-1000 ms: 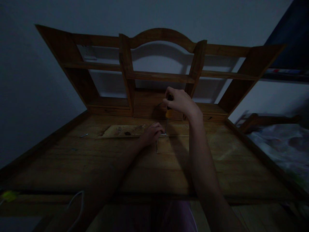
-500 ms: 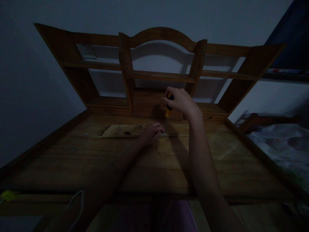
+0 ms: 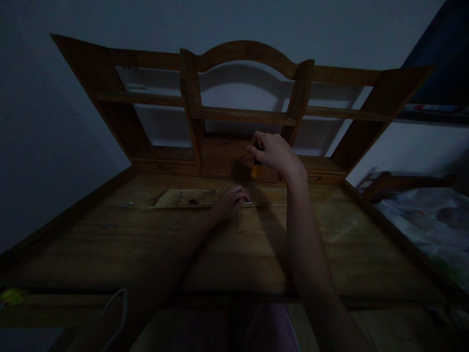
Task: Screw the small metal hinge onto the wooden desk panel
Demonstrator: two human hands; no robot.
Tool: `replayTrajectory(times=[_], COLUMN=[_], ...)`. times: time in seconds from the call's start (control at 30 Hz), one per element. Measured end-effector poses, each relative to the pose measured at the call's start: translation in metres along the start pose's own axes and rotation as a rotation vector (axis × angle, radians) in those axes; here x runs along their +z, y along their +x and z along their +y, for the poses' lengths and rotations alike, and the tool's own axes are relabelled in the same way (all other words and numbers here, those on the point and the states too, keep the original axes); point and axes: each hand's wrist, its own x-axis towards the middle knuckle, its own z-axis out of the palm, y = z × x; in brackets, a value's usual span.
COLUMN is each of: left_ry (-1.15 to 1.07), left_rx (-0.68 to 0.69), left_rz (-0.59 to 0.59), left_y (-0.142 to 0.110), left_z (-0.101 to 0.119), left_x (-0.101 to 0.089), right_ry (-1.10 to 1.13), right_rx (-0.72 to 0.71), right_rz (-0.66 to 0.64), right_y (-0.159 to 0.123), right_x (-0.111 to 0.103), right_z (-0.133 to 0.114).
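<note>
My right hand [image 3: 273, 150] is closed around the handle of a yellow-and-black screwdriver [image 3: 257, 171], held upright with its thin shaft pointing down. The tip meets a small metal piece [image 3: 248, 202] that looks like a bracket or hinge. Beside it, my left hand [image 3: 231, 200] presses with bent fingers, which hide part of the metal piece. Under both lies a strip of wood [image 3: 186, 197] with a dark knot, on the wooden desk top [image 3: 220, 254]. What exactly the left fingertips pinch is too dark to make out.
A wooden shelf unit [image 3: 244, 116] rises along the desk's back edge. A small metal item [image 3: 126, 205] lies to the left. Plastic bags [image 3: 425, 220] are beyond the right edge. A white cable [image 3: 124, 308] loops at the front left, near a yellow object [image 3: 12, 296].
Both hands and the screwdriver stay in nearly the same place. The right hand's grip on the handle has turned very slightly, and the scene looks a little darker.
</note>
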Motion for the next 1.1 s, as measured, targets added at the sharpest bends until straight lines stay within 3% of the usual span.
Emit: replayTrajectory(times=[0.3,0.57,0.87,1.1], left_ry=[-0.014,0.002,0.001,0.003], left_rx=[0.013,0.008,-0.010,-0.021], left_rz=[0.003,-0.001,-0.002,-0.002], left_y=[-0.0004,0.0010,0.0011,0.0010], left_z=[-0.0013,0.0034,0.0035,0.0042], left_x=[0.0004,-0.0023,-0.0017,-0.0017], right_ry=[0.047,-0.022,0.017,-0.040], right_rx=[0.005,-0.019,0.003,-0.024], right_rz=[-0.038,0.036,-0.019,0.013], right_y=[0.0009,0.0009,0.0018,0.0022], right_x=[0.0008,0.0006,0.0013,0.0023], right_z=[-0.0009,0.0004,-0.0001,0.0024])
